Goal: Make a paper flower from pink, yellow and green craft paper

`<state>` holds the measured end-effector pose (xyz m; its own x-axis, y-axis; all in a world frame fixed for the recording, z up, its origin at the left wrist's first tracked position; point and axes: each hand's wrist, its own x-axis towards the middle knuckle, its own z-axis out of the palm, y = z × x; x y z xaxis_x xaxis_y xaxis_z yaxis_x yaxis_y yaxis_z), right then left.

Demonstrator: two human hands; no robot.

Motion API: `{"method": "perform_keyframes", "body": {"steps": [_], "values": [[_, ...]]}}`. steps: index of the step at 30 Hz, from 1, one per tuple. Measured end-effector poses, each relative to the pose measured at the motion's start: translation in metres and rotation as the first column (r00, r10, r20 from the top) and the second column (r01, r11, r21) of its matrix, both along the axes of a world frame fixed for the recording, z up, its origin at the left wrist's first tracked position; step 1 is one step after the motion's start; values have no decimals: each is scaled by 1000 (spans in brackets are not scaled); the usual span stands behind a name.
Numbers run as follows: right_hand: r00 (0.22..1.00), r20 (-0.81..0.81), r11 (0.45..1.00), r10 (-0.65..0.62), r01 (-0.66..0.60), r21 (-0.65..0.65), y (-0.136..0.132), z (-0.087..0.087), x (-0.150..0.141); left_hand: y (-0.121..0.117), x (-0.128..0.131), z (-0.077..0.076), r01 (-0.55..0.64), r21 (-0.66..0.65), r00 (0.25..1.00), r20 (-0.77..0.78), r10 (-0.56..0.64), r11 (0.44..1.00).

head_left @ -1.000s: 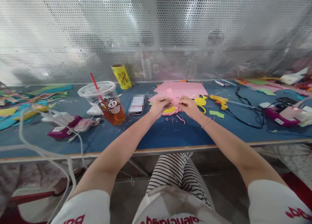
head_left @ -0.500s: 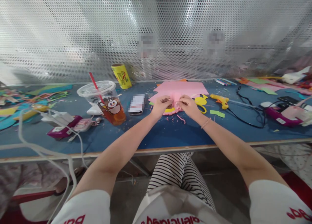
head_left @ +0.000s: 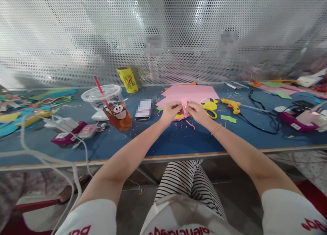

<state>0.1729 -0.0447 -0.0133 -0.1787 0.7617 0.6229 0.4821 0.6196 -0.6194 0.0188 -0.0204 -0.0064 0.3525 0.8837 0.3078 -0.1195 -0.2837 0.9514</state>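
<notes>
Between my two hands a strip of pink paper (head_left: pixel 184 105) stands up, pinched at its sides. My left hand (head_left: pixel 171 113) has its fingers closed on the strip's left side. On the other side, the fingertips of my right hand (head_left: pixel 196 111) are pressed together on it. Below the hands lie pink fringed pieces and yellow paper, partly covered. Large pink sheets (head_left: pixel 196 92) spread behind them. Scissors with yellow handles (head_left: pixel 211 113) rest by my right hand, beside a yellow paper shape (head_left: pixel 211 104).
A yellow glue gun (head_left: pixel 232 105) with a black cord and green paper scraps (head_left: pixel 228 119) are on the right. Leftward are a phone (head_left: pixel 143 109), a lidded drink cup (head_left: pixel 116 109) and a yellow roll (head_left: pixel 128 80). Purple power strips (head_left: pixel 67 134) with cables lie further out. A perforated metal panel (head_left: pixel 178 30) rises behind.
The pink strip has turned and now looks narrower between my fingertips. Both hands have shifted only slightly; the things on the table have stayed put.
</notes>
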Motion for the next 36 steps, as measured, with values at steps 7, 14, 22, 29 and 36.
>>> {"method": "perform_keyframes", "body": {"steps": [7, 14, 22, 29, 36], "values": [[1000, 12, 999, -22, 22, -28, -1, 1, 0, 0, 0, 0, 23, 11, 1000, -7, -23, 1000], [999, 6, 998, -42, 42, -39, -3, 3, -1, 1, 0, -2, 18, 13, 1000, 1, -18, 1000], [999, -5, 997, -47, 46, -57, -3, 3, -1, 0, 0, -1, 35, -22, 999, 18, -34, 999], [999, 4, 997, -50, 50, -59, -3, 3, 0, -2, -1, 2, 63, -101, 997, 51, -58, 993], [998, -6, 995, -59, 59, -80, -4, 6, -2, -1, 0, -1, 57, -15, 998, 30, -57, 998]]}}
